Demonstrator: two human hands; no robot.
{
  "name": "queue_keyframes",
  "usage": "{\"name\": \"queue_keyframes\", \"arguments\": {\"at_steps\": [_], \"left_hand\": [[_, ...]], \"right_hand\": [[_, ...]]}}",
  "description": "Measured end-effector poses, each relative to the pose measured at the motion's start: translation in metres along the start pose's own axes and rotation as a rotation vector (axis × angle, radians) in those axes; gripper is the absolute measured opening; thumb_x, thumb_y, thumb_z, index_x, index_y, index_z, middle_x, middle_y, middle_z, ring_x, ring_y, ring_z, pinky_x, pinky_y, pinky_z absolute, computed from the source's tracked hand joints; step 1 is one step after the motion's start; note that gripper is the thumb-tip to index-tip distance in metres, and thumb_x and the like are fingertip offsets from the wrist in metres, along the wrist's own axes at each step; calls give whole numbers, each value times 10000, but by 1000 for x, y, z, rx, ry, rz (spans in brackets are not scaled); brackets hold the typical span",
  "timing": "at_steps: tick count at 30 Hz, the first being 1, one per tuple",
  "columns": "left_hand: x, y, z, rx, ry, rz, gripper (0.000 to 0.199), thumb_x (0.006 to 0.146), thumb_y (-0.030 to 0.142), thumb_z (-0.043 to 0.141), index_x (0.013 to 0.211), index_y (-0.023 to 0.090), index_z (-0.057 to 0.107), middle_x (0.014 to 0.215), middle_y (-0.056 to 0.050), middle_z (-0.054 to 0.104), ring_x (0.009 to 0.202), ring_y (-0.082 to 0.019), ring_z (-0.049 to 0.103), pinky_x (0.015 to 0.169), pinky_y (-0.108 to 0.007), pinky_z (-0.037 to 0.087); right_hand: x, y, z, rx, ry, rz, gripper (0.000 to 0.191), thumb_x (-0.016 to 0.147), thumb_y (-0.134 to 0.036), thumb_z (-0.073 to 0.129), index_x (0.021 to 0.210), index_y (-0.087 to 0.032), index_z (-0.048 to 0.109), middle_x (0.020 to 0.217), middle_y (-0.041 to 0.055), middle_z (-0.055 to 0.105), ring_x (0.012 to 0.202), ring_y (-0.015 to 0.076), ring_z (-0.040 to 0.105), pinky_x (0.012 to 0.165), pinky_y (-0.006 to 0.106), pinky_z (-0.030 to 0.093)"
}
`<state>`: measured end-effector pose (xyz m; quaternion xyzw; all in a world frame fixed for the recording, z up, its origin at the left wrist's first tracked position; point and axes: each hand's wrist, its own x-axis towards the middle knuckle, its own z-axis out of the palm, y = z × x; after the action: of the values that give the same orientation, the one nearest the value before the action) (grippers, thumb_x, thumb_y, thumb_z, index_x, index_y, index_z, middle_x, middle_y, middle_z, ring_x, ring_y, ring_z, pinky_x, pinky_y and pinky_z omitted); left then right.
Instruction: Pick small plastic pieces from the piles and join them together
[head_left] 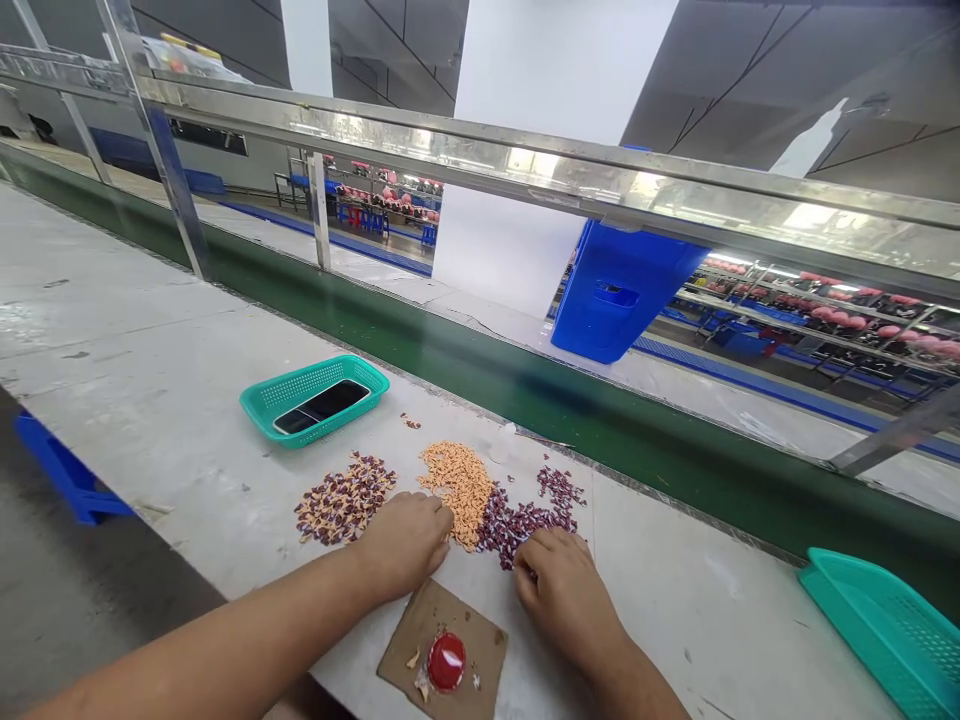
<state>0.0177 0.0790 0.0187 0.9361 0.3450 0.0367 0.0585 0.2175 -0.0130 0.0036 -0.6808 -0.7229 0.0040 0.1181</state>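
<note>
Three small heaps of pieces lie on the white table: a mixed orange and dark purple heap [345, 498], an orange heap [459, 482] and a dark purple heap [517, 525]. My left hand [409, 540] rests at the near left edge of the orange heap, its fingers curled together; what they pinch, if anything, is hidden. At the near edge of the purple heap is my right hand [559, 590], fingers bent inward, with their tips hidden. Between my forearms a brown square board [472, 625] bears a round red object [447, 662] and a few orange scraps.
A green basket [259, 412] holding a phone [330, 403] stands behind the mixed heap. Another green basket [885, 610] is at the right. Beyond the table [180, 400] run a green belt [480, 360] and a metal rail [375, 130], with a blue bin [619, 290] behind.
</note>
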Motion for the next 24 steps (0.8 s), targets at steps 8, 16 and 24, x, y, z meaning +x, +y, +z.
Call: {"name": "queue_keyframes", "arguments": {"at_steps": [8, 16, 24], "left_hand": [[9, 6, 6, -82, -16, -63, 228, 757, 104, 426, 830, 119, 641, 851, -184, 661, 810, -331, 631, 732, -446, 456], [10, 7, -3, -421, 2, -82, 151, 706, 85, 463, 700, 154, 597, 789, -126, 656, 799, -288, 609, 754, -408, 430], [-6, 35, -5, -1054, -104, -20, 130, 779, 251, 465, 811, 169, 562, 785, -31, 686, 727, -154, 612, 638, -246, 458]], "right_hand": [[-2, -7, -3, 245, 98, -50, 167, 765, -82, 493, 709, -193, 604, 759, 33, 625, 780, 200, 525, 757, 336, 353], [1, -15, -1, 1015, -48, 157, 72, 751, -206, 524, 684, -192, 548, 670, 10, 587, 662, 172, 540, 621, 280, 398], [-3, -28, 7, 1667, -111, 264, 288, 664, -414, 727, 666, -178, 563, 586, -17, 577, 571, 125, 496, 600, 247, 363]]}}
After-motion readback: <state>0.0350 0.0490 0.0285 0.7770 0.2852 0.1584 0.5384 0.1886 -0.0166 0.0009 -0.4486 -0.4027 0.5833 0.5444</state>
